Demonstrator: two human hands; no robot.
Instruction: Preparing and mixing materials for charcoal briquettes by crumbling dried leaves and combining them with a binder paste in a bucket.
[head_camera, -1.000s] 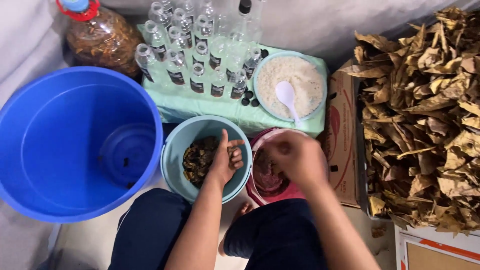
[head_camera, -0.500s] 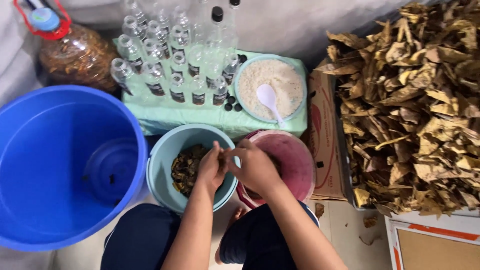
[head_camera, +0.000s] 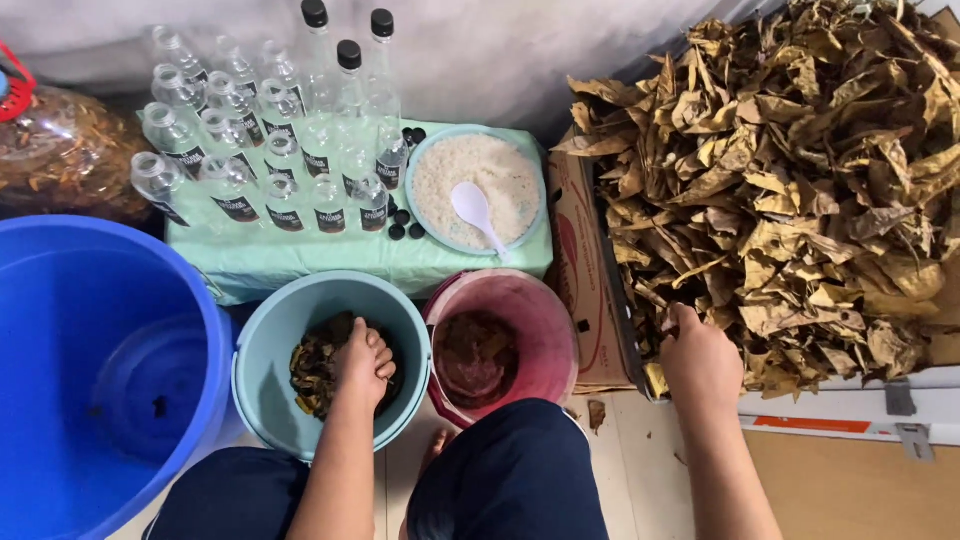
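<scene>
Two hands work around the light blue bucket (head_camera: 262, 370); the left hand (head_camera: 362, 362) is inside it, fingers curled on the wet dark leaves (head_camera: 312, 368); the right hand (head_camera: 702, 362), far right of the bucket, closes on the dry leaf pile (head_camera: 790, 190). Just right of the bucket stands the pink bucket (head_camera: 545, 330); brittle leaves could crumble and fall on the floor between.

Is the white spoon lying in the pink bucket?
No. The white spoon rests on the pale grains in the light blue bowl on the green-covered stand, while the pink bucket holds only a dark brownish mass.
</scene>
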